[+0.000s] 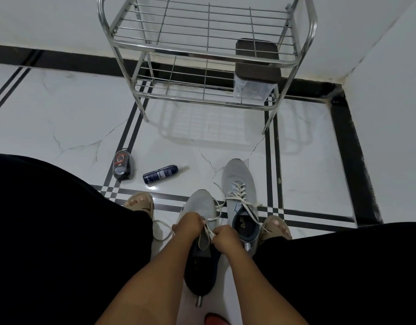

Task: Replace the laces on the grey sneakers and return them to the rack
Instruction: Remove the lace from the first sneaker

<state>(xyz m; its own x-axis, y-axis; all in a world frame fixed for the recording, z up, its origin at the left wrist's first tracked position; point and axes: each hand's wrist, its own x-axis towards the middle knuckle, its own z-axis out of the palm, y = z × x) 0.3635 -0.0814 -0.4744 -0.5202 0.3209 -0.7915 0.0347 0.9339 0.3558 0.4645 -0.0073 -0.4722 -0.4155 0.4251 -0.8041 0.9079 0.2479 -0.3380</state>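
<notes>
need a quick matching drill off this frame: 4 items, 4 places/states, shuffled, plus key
Items
1. Grey knit sneaker with tied white laces
2. Dark blue spray can
3. Brown-lidded clear box
4. Grey knit sneaker with loose laces

Places/states
A. on the steel wire rack's lower shelf
B. lying on its side on the floor
C. worked on by both hands
D. standing untouched on the floor

Pairs: 1-D, 2-B, 3-A, 4-C

- floor (61,109): white marble tile, black stripe inlay
- on it: two grey sneakers (237,181), shoe polish bottle (123,165), dark spray can (160,174) lying flat, steel rack (202,52)
</notes>
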